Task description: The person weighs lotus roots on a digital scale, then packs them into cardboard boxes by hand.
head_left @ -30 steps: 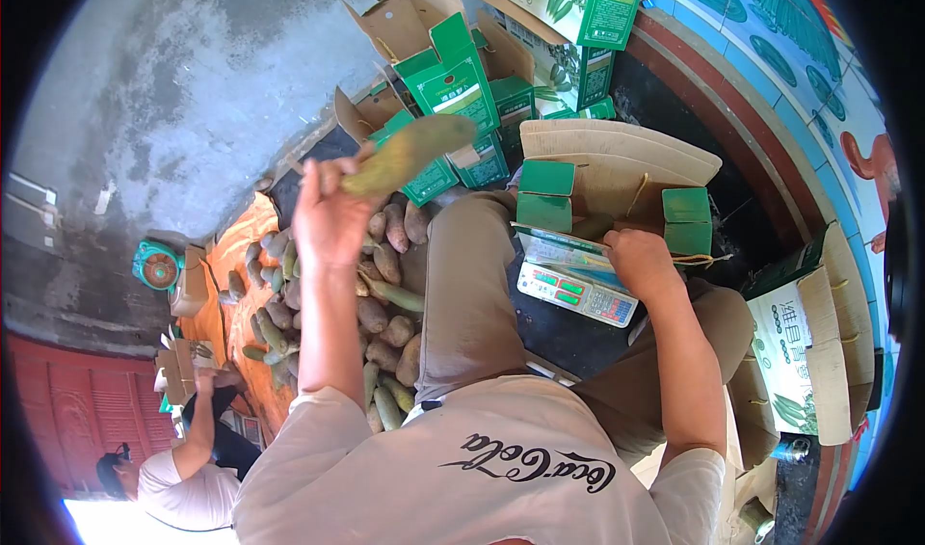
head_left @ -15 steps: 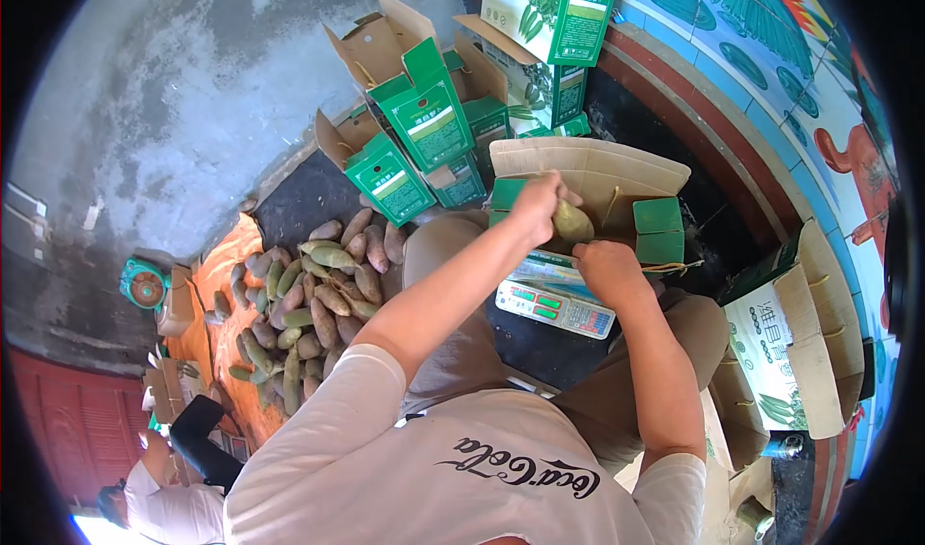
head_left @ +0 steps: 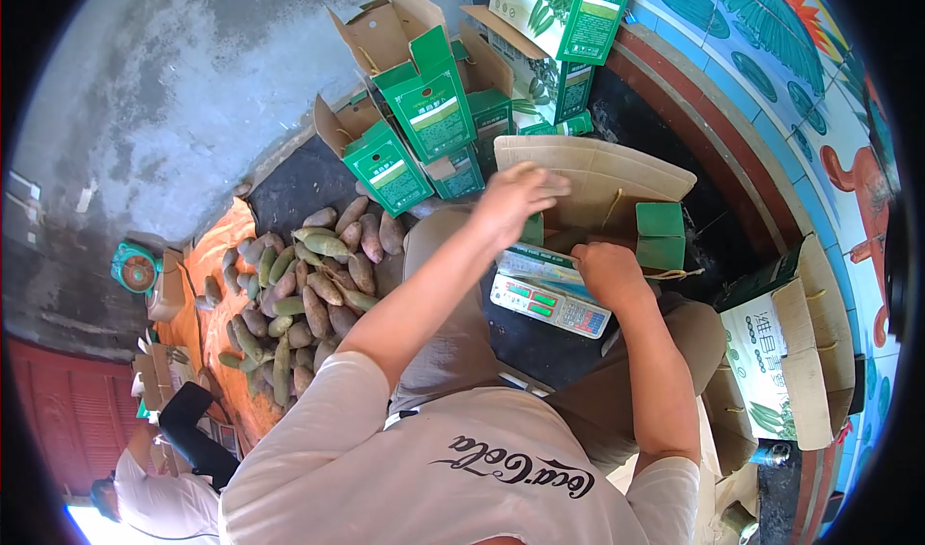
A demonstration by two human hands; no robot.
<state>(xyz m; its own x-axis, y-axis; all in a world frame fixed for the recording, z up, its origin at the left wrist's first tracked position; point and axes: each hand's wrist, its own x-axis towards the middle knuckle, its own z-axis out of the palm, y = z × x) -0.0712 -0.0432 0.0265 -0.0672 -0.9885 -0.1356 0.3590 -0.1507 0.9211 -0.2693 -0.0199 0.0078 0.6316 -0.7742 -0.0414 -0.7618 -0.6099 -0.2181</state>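
An open cardboard box [head_left: 597, 174] stands in front of me on a scale [head_left: 549, 304] with lit green displays. My left hand [head_left: 525, 198] hovers over the box's left side, empty, with its fingers stretched out to the right. At the near edge of the box my right hand [head_left: 605, 267] has its fingers wrapped round the cardboard rim. The box's inside is mostly hidden by my hands and its front wall. To the left a heap of green and brownish radishes [head_left: 313, 299] lies on the floor.
Green boxes [head_left: 424, 102] are stacked beyond the heap, and more boxes [head_left: 549, 15] stand by the tiled wall. Another open box [head_left: 771, 352] is at the right. A person [head_left: 169, 497] is at the lower left, near a green fan-like object [head_left: 138, 267].
My left hand has let go of the radish, which no longer shows, and has moved up and left. My right hand stays at the box edge. The view has shifted slightly.
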